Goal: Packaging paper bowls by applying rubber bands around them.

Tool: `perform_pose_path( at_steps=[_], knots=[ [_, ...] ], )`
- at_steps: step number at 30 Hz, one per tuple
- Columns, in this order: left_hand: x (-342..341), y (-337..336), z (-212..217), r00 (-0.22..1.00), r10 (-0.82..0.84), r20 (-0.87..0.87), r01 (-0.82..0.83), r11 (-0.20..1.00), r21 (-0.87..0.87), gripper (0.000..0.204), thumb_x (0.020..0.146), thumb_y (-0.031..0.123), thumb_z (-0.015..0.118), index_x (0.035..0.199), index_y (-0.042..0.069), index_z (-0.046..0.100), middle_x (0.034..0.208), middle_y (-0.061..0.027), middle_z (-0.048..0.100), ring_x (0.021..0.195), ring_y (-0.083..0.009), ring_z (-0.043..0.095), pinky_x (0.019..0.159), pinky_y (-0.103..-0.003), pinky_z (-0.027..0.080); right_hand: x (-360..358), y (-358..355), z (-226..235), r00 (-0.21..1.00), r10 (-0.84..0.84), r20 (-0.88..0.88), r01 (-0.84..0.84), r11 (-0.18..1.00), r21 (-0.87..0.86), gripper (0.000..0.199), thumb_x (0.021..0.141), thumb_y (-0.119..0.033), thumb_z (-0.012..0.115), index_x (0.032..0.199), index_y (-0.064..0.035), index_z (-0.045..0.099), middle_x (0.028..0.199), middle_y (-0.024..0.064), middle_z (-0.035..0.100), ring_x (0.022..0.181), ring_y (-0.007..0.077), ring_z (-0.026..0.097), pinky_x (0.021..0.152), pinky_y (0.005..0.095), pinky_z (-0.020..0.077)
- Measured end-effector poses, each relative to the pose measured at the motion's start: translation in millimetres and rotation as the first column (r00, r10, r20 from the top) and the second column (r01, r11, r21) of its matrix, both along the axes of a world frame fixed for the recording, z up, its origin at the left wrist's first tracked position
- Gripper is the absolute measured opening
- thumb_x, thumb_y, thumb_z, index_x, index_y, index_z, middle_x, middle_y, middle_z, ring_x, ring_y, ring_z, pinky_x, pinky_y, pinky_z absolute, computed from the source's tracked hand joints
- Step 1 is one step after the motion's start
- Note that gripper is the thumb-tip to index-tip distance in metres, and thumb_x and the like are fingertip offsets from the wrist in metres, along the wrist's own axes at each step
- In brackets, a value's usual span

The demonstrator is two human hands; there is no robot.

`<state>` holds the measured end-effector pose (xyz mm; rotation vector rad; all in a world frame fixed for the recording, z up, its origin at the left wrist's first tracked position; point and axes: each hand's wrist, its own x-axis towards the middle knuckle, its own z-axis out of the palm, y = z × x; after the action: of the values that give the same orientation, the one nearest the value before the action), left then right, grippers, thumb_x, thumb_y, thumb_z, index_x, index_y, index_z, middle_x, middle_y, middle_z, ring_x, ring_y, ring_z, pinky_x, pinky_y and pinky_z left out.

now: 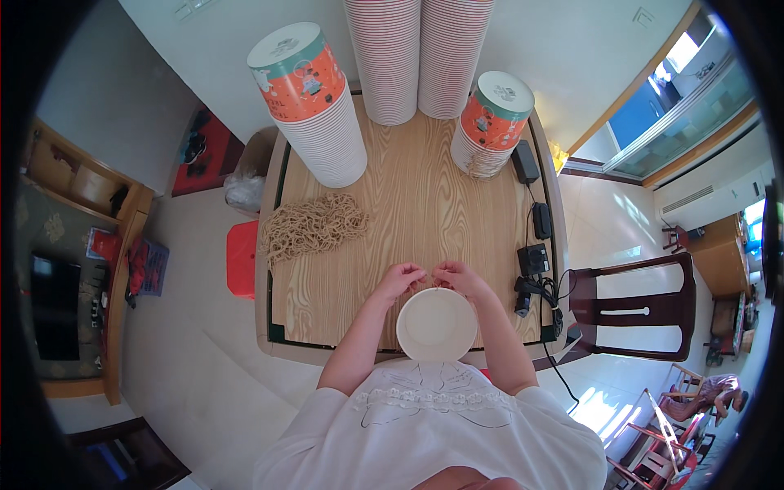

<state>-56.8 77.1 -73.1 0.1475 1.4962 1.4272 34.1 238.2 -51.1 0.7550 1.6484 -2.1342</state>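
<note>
A white paper bucket (437,325), its open mouth toward me, is at the table's near edge against my shirt. At its far rim are my left hand (400,280) and my right hand (459,279), a small gap between them. The fingers of both are closed in a pinch. What they hold is too small to make out; a thin brownish bit shows at the rim below my right fingers. Left of them lies a tangled heap of tan cord (314,226) on the wood-grain table (400,204).
Nested buckets with orange and green prints rise in a left stack (306,102) and a shorter right stack (494,122). Tall white stacks (388,65) stand at the back. Black adapters and cables (534,260) line the right edge. Beside the table are a dark chair (633,306) and red stool (242,260).
</note>
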Motion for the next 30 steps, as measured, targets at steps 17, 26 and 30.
perform_pose_path(
  at_steps=[17, 26, 30],
  knots=[
    [-1.0, 4.5, -20.9, 0.97, -0.085, -0.23, 0.091, 0.996, 0.015, 0.009, 0.075, 0.011, 0.062, 0.08, 0.004, 0.062, 0.068, -0.0011, 0.06, 0.058, -0.0074, 0.052, 0.053, -0.022, 0.043, 2.8, 8.0, -18.7, 0.991, -0.009, 0.133, 0.01, 1.0, 0.0, 0.018, 0.077, -0.02, 0.058, 0.078, -0.0023, 0.059, 0.065, 0.0019, 0.056, 0.055, 0.0084, 0.051, 0.046, 0.0202, 0.041],
    [-0.7, 13.2, -34.0, 0.839, -0.102, -0.534, 0.068, 0.994, -0.083, 0.011, 0.07, 0.012, 0.066, 0.076, 0.004, 0.062, 0.066, -0.0023, 0.06, 0.06, -0.0087, 0.054, 0.056, -0.024, 0.045, 4.2, 11.6, -9.1, 0.968, 0.202, 0.147, -0.204, 0.979, 0.004, 0.017, 0.078, -0.023, 0.056, 0.078, -0.0064, 0.06, 0.063, -0.003, 0.054, 0.055, 0.0037, 0.049, 0.043, 0.0175, 0.0361],
    [0.2, 10.1, -36.0, 0.819, -0.13, -0.56, 0.08, 0.99, -0.113, 0.01, 0.072, 0.012, 0.065, 0.075, 0.004, 0.061, 0.066, -0.0008, 0.059, 0.059, -0.0078, 0.053, 0.056, -0.023, 0.044, 4.9, 13.6, -3.4, 0.957, 0.27, 0.108, -0.279, 0.957, 0.08, 0.018, 0.079, -0.024, 0.056, 0.077, -0.0069, 0.059, 0.067, -0.0029, 0.055, 0.059, 0.0037, 0.049, 0.048, 0.0165, 0.0357]
  ],
)
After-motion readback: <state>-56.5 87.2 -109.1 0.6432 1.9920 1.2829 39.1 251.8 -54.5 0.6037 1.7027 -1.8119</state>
